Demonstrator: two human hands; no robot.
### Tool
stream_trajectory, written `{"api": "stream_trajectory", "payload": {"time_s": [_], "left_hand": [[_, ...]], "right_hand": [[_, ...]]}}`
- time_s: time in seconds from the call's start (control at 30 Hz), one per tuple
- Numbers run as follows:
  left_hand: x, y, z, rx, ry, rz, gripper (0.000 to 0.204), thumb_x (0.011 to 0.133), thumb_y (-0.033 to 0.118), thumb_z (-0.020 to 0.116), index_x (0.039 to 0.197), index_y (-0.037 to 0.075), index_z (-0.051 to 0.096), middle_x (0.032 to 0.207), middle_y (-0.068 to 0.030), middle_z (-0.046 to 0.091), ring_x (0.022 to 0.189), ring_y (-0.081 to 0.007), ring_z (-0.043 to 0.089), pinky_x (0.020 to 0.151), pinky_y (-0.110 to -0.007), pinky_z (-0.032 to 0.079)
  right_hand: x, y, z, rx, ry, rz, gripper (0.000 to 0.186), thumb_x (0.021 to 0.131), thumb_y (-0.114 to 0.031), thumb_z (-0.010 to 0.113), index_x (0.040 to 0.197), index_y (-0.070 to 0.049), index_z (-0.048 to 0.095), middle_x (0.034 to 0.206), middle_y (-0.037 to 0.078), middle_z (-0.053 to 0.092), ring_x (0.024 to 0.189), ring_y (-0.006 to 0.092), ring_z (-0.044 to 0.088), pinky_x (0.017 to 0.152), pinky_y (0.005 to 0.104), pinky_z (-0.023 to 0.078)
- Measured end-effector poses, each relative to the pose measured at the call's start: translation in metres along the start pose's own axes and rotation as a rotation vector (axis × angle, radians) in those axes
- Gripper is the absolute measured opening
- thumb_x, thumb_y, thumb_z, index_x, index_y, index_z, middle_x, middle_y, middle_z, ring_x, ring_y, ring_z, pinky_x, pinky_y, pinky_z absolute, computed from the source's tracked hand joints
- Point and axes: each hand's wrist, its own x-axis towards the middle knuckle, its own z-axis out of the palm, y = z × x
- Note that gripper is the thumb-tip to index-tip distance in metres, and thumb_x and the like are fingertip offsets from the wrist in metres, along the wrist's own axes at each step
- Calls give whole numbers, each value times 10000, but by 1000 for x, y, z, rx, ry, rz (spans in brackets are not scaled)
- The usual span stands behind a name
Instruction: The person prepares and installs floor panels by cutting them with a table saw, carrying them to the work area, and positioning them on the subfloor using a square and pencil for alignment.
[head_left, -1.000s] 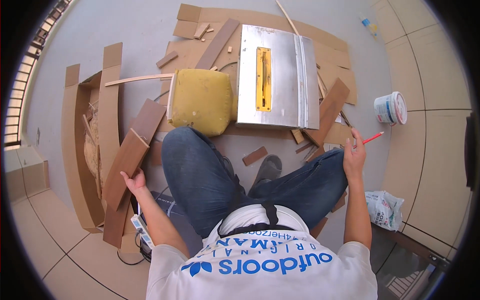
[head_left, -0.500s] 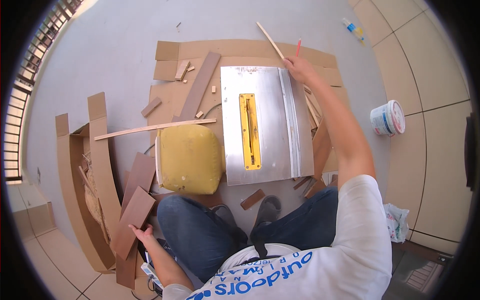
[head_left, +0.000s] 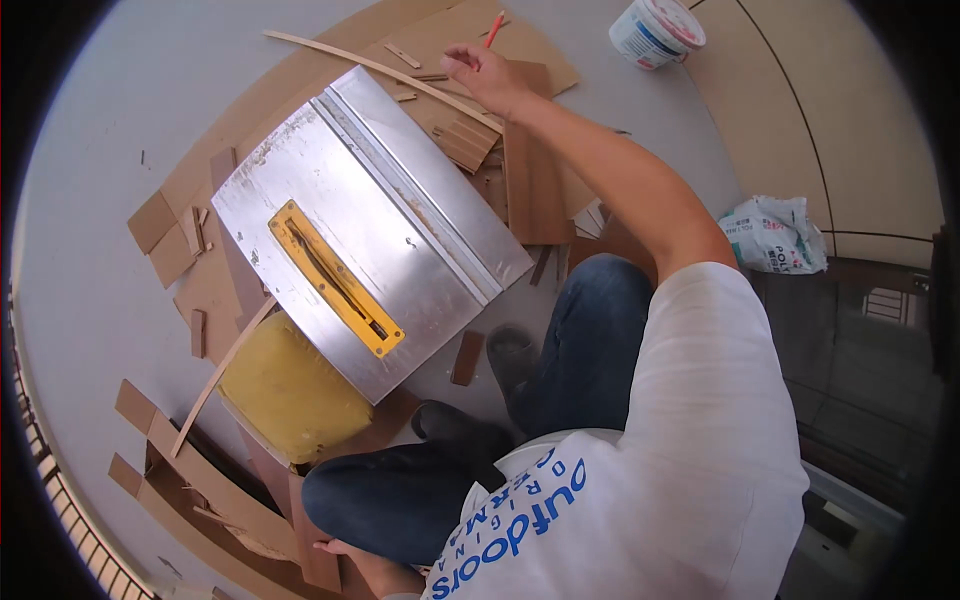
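Note:
My right hand (head_left: 480, 78) is raised beyond the silver saw table (head_left: 390, 300), holding a red pencil (head_left: 495, 27) above the back cardboard and scraps. A long thin wood strip (head_left: 325, 47) lies just below that hand. The table has a yellow slotted insert (head_left: 300, 250) and stands beside a dusty yellow padded block (head_left: 280, 385). My left hand (head_left: 340, 551) is at the bottom, mostly hidden beside my knee, its fingers on a brown board (head_left: 308, 525).
Cardboard (head_left: 160, 221) and loose wooden pieces (head_left: 530, 185) surround the saw table. A long open carton (head_left: 175, 500) with scraps lies at lower left. A white bucket (head_left: 650, 35) and crumpled bag (head_left: 772, 238) are on the right. A railing (head_left: 50, 490) runs along the left edge.
My right hand has gone from near my knee to beyond the saw table, pencil still held. The view has turned rightward. My left hand stays low by the boards, now more hidden.

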Motion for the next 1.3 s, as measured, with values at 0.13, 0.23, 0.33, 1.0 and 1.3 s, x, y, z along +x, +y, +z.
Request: {"api": "stream_trajectory", "payload": {"time_s": [0.13,0.23,0.33,1.0,1.3], "left_hand": [[-14,-14,25,188,-46,6,615,952,346,682,1444,-5,566,1432,-170,623,1298,-390,585,1065,-538,482],[-25,-24,41,281,-75,15,601,948,319,670,1437,-16,566,1426,-181,624,1289,-395,590,1062,-535,486],[-34,-14,53,355,-93,74,588,945,292,658,1430,-28,567,1420,-191,625,1280,-399,595,1059,-531,490],[-84,79,93,933,26,290,512,923,114,578,1385,-105,569,1378,-262,630,1222,-430,628,1036,-509,519],[-245,316,128,1399,-48,596,485,912,34,542,1365,-140,570,1359,-294,633,1195,-444,643,1026,-499,532]], "right_hand": [[-201,137,-210,-554,147,363,524,953,-335,726,1370,-35,620,1291,196,713,1202,347,689,1034,440,541],[-356,182,-308,-896,60,713,603,919,-341,762,1422,-69,571,1334,233,680,1248,426,645,1055,509,520],[-410,170,-296,-985,-131,951,674,907,-348,797,1465,-79,531,1384,229,652,1289,412,623,1073,534,500],[-387,114,-269,-888,-745,742,450,851,-283,855,1115,-74,558,1132,199,669,1105,439,641,937,510,528],[-403,-153,-392,-919,-203,874,276,982,-281,718,1129,-95,576,1083,187,674,1025,420,655,859,522,542]]}}
